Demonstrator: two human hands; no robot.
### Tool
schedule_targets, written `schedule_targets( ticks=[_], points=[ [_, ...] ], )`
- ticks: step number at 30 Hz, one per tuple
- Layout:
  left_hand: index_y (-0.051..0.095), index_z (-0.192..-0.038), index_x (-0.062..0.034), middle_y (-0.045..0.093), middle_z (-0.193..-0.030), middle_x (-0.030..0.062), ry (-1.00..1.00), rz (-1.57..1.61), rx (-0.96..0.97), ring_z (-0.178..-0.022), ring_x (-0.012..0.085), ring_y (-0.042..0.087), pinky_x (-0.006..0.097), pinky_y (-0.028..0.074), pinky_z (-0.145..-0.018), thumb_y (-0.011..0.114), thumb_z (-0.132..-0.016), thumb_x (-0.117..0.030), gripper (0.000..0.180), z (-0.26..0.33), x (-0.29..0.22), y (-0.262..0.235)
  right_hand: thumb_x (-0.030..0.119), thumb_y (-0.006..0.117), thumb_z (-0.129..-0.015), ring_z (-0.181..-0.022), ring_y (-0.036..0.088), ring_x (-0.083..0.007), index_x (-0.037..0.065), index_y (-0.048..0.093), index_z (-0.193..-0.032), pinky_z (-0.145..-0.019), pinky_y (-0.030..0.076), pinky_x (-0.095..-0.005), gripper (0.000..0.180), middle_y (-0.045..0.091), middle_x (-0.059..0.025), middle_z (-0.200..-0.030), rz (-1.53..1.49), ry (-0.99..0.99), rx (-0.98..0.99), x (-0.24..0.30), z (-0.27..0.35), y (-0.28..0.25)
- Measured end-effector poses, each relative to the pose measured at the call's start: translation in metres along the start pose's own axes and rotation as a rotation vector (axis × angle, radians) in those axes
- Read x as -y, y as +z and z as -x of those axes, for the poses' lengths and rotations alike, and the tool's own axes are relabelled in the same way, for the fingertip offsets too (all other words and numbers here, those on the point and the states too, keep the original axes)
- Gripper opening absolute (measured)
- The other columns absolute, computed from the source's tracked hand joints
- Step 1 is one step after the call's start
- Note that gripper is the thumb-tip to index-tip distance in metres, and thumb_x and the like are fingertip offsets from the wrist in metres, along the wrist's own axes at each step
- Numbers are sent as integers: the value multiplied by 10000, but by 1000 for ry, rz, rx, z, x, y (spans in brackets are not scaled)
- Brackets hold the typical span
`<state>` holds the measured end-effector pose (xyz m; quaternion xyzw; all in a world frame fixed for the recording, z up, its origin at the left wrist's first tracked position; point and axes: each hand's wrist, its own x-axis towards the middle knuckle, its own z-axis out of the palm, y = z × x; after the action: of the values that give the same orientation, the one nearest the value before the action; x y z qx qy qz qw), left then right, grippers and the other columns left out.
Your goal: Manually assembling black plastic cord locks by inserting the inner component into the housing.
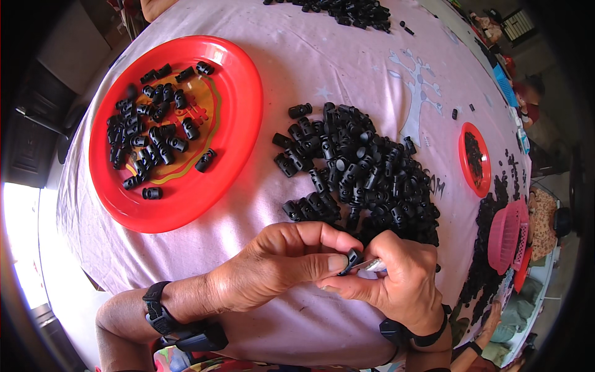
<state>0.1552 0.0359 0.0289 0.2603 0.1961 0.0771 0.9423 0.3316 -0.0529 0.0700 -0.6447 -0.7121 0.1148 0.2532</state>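
One small black plastic cord-lock piece (353, 259) is pinched between left hand (282, 266) and right hand (396, 279), with roughly a third judged finished in the round red plastic plate (242, 93) and a larger loose black heap (365, 173) right of it left.

A home piecework table (347, 56) — pink printed cloth, heaps of black plastic toggles (365, 167), red plates (176, 133).

Glossy red plastic plate (238, 124); matt black plastic toggles (365, 173) piled on my soft, printed pink tablecloth (322, 56); shiny metal spring (374, 265) between my fingers.
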Motion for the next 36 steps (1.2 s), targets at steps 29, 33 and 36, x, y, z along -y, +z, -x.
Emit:
schedule_targets(
  ticks=[29,33,36],
  points=[
    [568,-1164,0,621,-1103,67,-4,-11,36,-1037,124,573,257,444,-917,546,-924,-40,244,-2,1,-3,478,801,-665,-415,543,-172,101,431,-626,-386,436,-293,529,495,-25,-488,22,11,21,0,2,1],
    [550,-1187,-2,594,-1104,27,-1,-26,62,-1022,76,545,220,435,-896,566,-933,-92,270,-2,1,-3,478,802,-663,-413,541,-172,103,430,-628,-383,436,-293,530,495,-25,-488,23,15,2,-1,3,2],
    [568,-1163,-1,620,-1105,69,-10,-11,32,-1041,129,574,262,444,-922,544,-927,-44,241,-2,1,-2,486,817,-634,-434,556,-168,76,453,-633,-408,450,-291,548,517,-44,-510,22,58,23,2,3,0]
  ],
)
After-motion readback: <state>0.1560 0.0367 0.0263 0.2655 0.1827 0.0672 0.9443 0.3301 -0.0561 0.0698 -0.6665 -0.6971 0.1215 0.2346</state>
